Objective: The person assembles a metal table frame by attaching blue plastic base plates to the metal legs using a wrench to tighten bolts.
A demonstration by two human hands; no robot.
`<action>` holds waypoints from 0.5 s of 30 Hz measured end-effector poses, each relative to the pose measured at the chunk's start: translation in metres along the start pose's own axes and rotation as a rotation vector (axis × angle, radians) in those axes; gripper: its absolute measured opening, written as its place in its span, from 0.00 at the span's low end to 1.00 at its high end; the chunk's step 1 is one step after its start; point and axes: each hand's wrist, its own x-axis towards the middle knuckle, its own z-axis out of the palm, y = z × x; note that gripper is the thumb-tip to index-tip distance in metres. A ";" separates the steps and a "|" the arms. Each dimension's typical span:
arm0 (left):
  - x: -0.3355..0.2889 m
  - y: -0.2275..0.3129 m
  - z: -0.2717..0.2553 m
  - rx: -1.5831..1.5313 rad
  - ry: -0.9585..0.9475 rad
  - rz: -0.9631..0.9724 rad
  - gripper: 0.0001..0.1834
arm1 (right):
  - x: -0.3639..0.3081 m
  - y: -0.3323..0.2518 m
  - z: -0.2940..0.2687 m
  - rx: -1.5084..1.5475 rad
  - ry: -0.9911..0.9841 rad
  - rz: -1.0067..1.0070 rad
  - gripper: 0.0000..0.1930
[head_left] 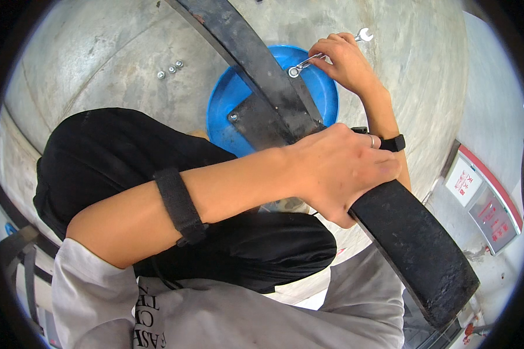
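Observation:
A long, curved black metal bar [413, 247] runs diagonally from the far left to the near right. My left hand [355, 168] is wrapped over the bar in its near half. Under the bar is a dark flat plate [251, 123] with a bolt [233, 117] at its corner. My right hand [346, 61] grips a silver combination wrench [364, 35] around its shank. The wrench's ring end lies against the far side of the bar; whether it sits over a bolt I cannot tell. Bar and plate rest over a round blue plastic base [215, 110].
Three small metal bolts or nuts [170, 70] lie on the grey concrete floor [116, 46] left of the blue base. My bent legs [128, 139] in black trousers are close on the near left. A red-and-white cabinet [488, 198] stands at the right.

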 end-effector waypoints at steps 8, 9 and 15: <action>0.000 0.000 0.001 -0.007 0.000 0.018 0.28 | -0.029 -0.010 0.008 0.654 0.229 0.509 0.08; 0.000 0.000 0.001 -0.010 0.000 0.022 0.28 | -0.033 -0.015 0.012 0.727 0.226 0.520 0.09; 0.000 -0.001 0.004 -0.017 0.048 0.034 0.28 | -0.053 -0.041 0.040 0.946 0.127 0.728 0.09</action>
